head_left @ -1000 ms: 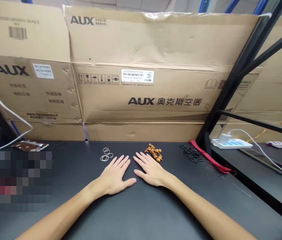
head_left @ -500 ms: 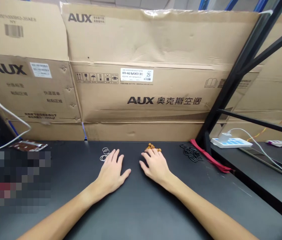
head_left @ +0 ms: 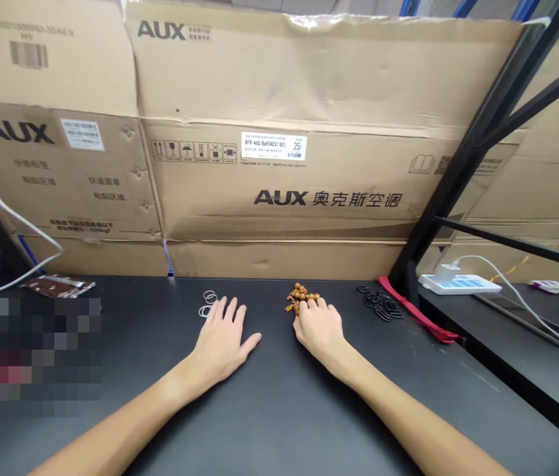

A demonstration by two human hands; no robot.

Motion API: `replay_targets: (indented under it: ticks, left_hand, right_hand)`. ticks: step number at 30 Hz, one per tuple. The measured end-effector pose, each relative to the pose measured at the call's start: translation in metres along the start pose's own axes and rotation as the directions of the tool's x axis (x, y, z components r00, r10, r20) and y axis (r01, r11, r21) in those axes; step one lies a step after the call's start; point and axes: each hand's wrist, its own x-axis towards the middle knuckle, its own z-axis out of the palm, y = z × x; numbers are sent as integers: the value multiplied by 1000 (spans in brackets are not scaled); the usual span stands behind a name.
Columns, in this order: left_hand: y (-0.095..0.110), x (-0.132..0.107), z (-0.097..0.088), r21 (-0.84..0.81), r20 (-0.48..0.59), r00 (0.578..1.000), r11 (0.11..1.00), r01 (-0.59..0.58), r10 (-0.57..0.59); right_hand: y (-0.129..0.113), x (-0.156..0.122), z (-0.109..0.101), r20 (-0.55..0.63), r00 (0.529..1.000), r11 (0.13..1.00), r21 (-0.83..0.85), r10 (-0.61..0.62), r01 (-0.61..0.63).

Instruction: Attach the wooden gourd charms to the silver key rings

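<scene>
My left hand (head_left: 223, 334) lies flat on the black table (head_left: 269, 410), fingers stretched out, with its fingertips just short of a few metal rings (head_left: 207, 303). My right hand (head_left: 320, 327) rests further right, fingers curled onto a small heap of brown wooden beads (head_left: 299, 294). The fingertips touch the near side of the heap; whether they grip any bead is hidden.
Large AUX cardboard boxes (head_left: 279, 132) stand along the back of the table. Black rings (head_left: 381, 305) and a red strap (head_left: 415, 314) lie to the right by a black rack post (head_left: 458, 165). A white power strip (head_left: 458, 283) sits beyond. A brown packet (head_left: 59, 285) lies far left.
My right hand slid forward and right from flat beside the left hand onto the beads, its fingers curling. My left hand crept forward toward the metal rings.
</scene>
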Motion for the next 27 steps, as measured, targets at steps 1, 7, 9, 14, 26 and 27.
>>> replay_targets:
  ticks: [1, 7, 9, 14, 26, 27]
  left_hand:
    - [-2, 0, 1, -7, 14, 999, 999, 32, -32]
    - [-3, 1, -1, -107, 52, 994, 990, -93, 99]
    - [-1, 1, -4, -166, 41, 981, 970, -179, 188]
    - [1, 1, -9, -250, 8, 964, 934, -256, 267]
    - [0, 3, -1, -186, -15, 988, 970, -157, 157]
    - [0, 3, -2, -179, -20, 988, 972, -151, 150]
  right_hand:
    - [-2, -1, -1, 7, 1000, 1000, 10, -19, 19]
    - [-8, -2, -1, -2, 980, 973, 121, -198, 197]
    - [-7, -1, 3, -36, 960, 940, 198, -277, 279]
    - [-2, 1, 11, -92, 950, 882, 354, -297, 310]
    - [-5, -2, 9, -179, 882, 793, 387, -436, 471]
    - [-7, -3, 8, -220, 847, 743, 408, -484, 531]
